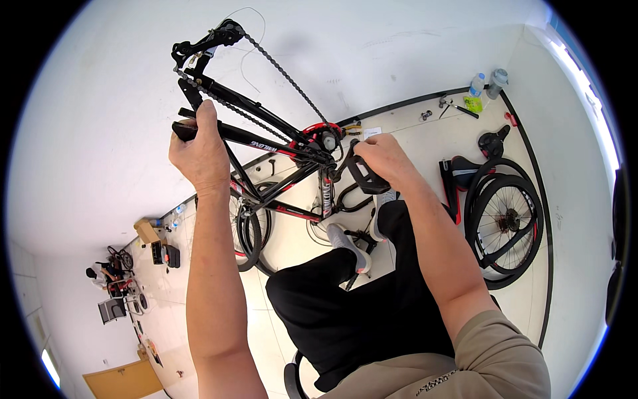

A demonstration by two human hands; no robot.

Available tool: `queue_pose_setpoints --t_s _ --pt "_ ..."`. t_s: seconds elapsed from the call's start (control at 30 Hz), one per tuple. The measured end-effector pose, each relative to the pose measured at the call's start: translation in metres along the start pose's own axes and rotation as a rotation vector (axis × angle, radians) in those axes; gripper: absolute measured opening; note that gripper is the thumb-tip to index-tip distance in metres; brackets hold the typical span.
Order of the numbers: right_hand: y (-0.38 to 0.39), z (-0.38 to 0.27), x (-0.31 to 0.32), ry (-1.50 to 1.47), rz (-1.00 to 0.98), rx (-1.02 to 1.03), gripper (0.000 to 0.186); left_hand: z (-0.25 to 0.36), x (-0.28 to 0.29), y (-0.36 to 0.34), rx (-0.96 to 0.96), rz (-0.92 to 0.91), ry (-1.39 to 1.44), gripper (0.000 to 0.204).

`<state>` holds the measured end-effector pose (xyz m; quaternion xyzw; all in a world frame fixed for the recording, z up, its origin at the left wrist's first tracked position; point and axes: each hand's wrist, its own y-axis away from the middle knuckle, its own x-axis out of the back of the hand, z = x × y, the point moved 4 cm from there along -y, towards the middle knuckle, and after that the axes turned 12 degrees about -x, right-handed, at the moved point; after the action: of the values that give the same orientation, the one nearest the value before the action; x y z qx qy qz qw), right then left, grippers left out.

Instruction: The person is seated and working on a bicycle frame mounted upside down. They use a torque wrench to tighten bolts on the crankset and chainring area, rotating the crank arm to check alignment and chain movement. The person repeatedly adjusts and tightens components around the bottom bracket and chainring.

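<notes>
A black bicycle frame (242, 137) with red accents is held up in front of me, its rear end raised toward the upper left. My left hand (199, 149) is closed around a rear tube of it. My right hand (384, 158) is closed on a black pedal (362, 171) at the crank, beside the red-edged chainring (320, 133). A dark chain (282, 70) runs from the chainring up to the rear derailleur (228, 32). My palms hide parts of the tube and pedal.
Loose wheels (508, 223) lean at the right, near a black-and-red tube (450, 189). More wheels (249, 229) lie under the frame. Bottles (476, 85) and pliers (462, 109) lie by the wall. A cardboard box (147, 231) and another person (100, 274) are far left.
</notes>
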<state>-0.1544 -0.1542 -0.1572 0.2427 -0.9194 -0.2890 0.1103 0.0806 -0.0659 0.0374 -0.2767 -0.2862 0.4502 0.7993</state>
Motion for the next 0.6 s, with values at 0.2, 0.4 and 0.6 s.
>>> queue_pose_setpoints --t_s 0.2,0.4,0.6 --pt "-0.004 -0.003 0.023 0.601 0.35 0.057 0.029 -0.002 -0.001 -0.001 0.015 0.005 0.016 0.038" --pt "-0.004 -0.002 0.026 0.568 0.354 -0.003 0.033 -0.005 -0.001 -0.001 0.003 0.015 0.031 0.038" --pt "-0.018 0.009 0.029 0.524 0.38 -0.01 0.038 -0.002 -0.001 -0.001 0.003 0.011 0.035 0.038"
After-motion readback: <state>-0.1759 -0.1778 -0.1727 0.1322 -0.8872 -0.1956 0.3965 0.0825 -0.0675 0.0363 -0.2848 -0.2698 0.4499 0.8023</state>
